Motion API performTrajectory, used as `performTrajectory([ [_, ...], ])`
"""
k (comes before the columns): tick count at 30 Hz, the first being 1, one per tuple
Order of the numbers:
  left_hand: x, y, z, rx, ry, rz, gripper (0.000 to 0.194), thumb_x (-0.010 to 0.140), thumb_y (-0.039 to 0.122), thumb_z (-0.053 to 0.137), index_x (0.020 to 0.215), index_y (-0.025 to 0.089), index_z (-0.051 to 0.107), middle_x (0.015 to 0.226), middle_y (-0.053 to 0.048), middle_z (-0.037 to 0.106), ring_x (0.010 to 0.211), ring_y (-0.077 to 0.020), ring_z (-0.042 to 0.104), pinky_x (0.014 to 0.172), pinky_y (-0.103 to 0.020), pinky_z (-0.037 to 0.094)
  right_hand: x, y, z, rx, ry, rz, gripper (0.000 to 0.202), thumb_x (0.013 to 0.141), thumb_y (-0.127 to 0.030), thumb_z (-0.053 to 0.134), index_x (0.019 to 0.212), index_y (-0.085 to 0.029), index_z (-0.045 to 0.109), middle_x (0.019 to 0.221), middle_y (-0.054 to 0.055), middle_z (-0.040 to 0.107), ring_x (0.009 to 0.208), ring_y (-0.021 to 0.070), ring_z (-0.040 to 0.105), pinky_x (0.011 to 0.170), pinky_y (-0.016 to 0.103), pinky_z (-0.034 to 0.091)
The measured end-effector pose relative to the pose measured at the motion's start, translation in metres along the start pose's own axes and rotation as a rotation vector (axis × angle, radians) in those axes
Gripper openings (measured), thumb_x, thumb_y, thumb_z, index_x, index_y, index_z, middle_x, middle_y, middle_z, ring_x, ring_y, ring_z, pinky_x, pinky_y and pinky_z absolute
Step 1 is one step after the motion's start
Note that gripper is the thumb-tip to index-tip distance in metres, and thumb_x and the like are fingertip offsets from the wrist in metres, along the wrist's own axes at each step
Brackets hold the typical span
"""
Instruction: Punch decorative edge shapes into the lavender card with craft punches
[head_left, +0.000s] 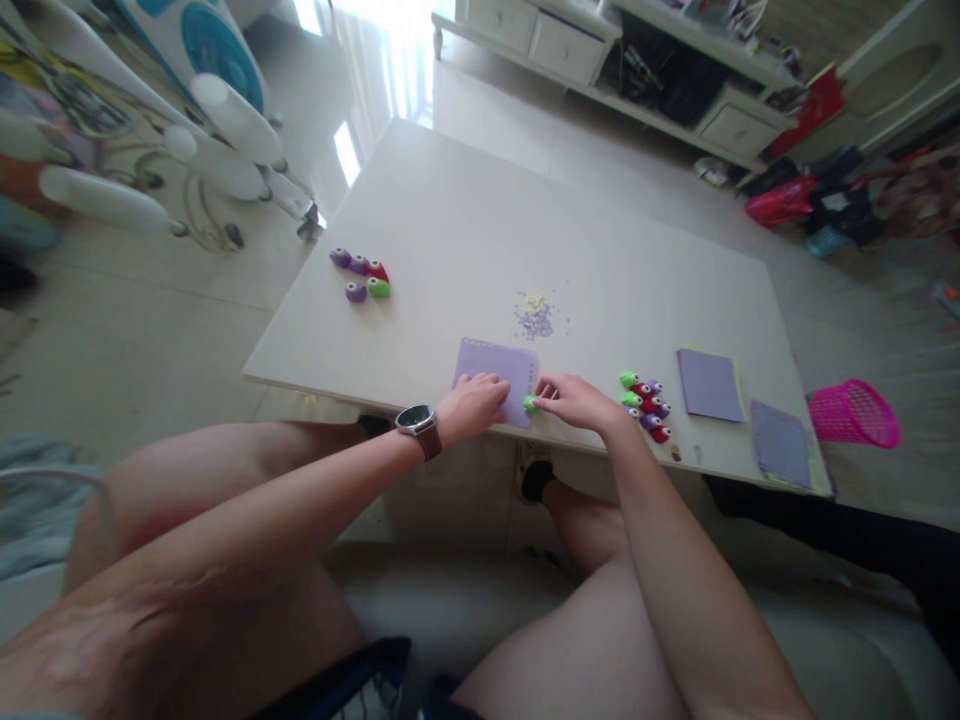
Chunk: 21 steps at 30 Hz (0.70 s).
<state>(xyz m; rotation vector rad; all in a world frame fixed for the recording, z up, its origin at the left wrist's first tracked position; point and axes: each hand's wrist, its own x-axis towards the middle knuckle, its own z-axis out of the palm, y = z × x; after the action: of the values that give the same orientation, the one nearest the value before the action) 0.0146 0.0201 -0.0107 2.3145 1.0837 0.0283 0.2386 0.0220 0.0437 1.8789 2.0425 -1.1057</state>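
Note:
A purple sheet (489,356) with small holes along its top and right edges lies at the table's near edge. My left hand (478,398) rests on it with the fingers spread flat. At the sheet's lower right edge, my right hand (566,398) has its fingers closed on a small green punch (530,404). Beyond the sheet sits a pile of purple and yellow paper bits (536,318). Several green, red and purple punches (646,402) stand in a group to the right, and several more (360,268) are at the far left.
A purple stack of paper (709,385) and a punched sheet (781,443) lie on the right of the white table (450,220). A pink basket (855,413) stands past the table's right end. A white cabinet (566,50) is behind.

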Motion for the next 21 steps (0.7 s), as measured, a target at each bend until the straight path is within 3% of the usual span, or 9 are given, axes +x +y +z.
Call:
performTrajectory([
  [9,0.003,0.003,-0.003,0.023,-0.014,-0.004,0.020,0.099,0.037,0.064,0.108,0.020,0.067,0.118,-0.011,0.071,0.113,-0.0302,0.066,0.094,-0.042,0.047,0.003,-0.003,0.001,0.002,0.001,0.024,0.008,0.096,-0.025,0.075,0.098,-0.019,0.071,0.102,0.006,0.080,0.092,0.0178,0.073,0.079,0.024,0.050],
  [15,0.009,0.015,-0.010,0.055,-0.030,-0.089,0.051,0.108,0.059,0.042,0.110,0.018,0.072,0.118,-0.016,0.074,0.113,-0.0312,0.069,0.094,-0.041,0.048,0.010,-0.005,0.001,-0.040,0.037,0.098,0.019,0.088,-0.029,0.083,0.101,-0.019,0.073,0.100,0.005,0.080,0.090,0.0182,0.072,0.074,0.024,0.048],
  [21,0.017,0.030,-0.013,0.088,-0.045,-0.182,0.073,0.107,0.069,0.027,0.114,0.015,0.076,0.118,-0.019,0.076,0.113,-0.0331,0.072,0.091,-0.040,0.049,0.016,-0.014,-0.001,-0.160,0.065,0.246,0.029,0.081,-0.039,0.089,0.100,-0.022,0.075,0.103,0.005,0.081,0.088,0.0188,0.072,0.069,0.025,0.046],
])
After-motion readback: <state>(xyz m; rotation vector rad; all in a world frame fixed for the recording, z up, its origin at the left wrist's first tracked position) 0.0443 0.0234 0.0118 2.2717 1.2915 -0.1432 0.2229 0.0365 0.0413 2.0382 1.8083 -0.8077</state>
